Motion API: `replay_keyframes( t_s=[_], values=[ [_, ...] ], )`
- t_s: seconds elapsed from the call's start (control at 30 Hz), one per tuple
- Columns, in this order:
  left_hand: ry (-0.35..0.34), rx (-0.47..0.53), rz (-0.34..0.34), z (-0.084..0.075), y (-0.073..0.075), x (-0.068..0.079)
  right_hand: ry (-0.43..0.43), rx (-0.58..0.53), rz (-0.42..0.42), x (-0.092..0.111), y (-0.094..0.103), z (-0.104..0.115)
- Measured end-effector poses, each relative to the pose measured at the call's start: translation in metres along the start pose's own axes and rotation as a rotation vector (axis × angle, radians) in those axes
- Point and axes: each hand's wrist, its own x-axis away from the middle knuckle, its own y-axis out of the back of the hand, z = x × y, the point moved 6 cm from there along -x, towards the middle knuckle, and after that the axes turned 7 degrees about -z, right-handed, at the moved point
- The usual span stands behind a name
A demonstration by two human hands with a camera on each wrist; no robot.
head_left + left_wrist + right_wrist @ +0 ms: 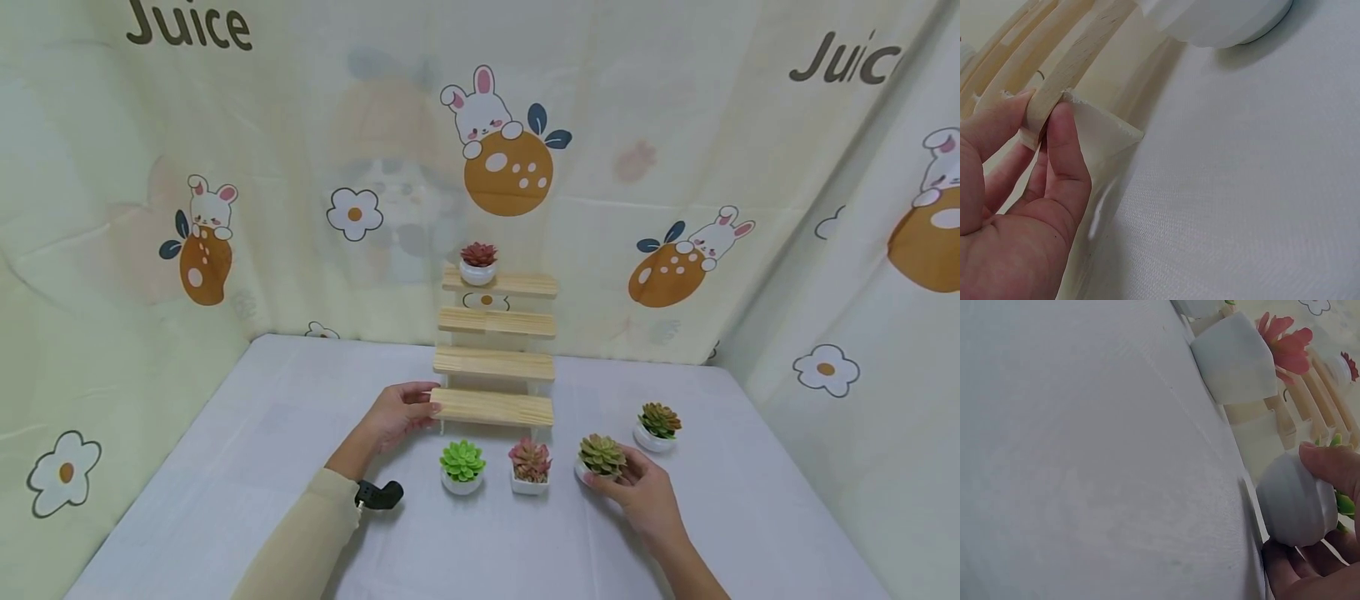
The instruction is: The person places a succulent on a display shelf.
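Observation:
My left hand (393,414) pinches the left end of the lowest board of a four-step wooden display stand (495,407). The left wrist view shows thumb and fingers on either side of that board end (1041,112). Over at the right, my right hand (654,498) grips a dusty-green potted succulent (602,454) by its white round pot (1294,500), thumb on one side and fingers around the other. The pot is close over the tabletop. Between the hands stand a bright green succulent (462,462) in a round pot and a pink one (530,462) in a square pot.
A dark red succulent (478,257) sits at the left of the stand's top board. Behind my right hand is a green-brown succulent (658,423) in a white pot. White cloth covers the table (315,392); a printed curtain (405,125) hangs at the back and sides.

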Motion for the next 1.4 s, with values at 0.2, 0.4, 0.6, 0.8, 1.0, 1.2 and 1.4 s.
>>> replay_keyframes(
  t_s=[0.2,0.4,0.6,0.8,1.0,1.2,1.4],
  values=[
    [-0.01,0.017,0.016,-0.002,-0.001,0.003,0.01,-0.015,0.01,-0.005,-0.003,0.005],
    [-0.011,0.018,0.026,-0.001,-0.001,0.003,0.025,-0.005,-0.001,-0.009,-0.004,0.016],
    [-0.004,0.021,0.026,0.0,-0.001,0.001,0.061,-0.031,-0.002,-0.012,-0.006,0.029],
    [0.0,0.021,0.023,0.0,-0.001,0.001,0.113,-0.079,0.008,-0.017,-0.007,0.042],
    [-0.002,0.028,0.018,0.0,-0.001,0.002,0.136,-0.089,-0.011,-0.027,-0.009,0.056],
    [-0.005,0.034,0.02,0.0,-0.001,0.003,0.127,-0.092,-0.013,-0.034,-0.014,0.073],
    [-0.006,0.02,0.018,0.0,0.0,0.003,0.133,-0.088,-0.006,-0.044,-0.02,0.087]
  ],
)
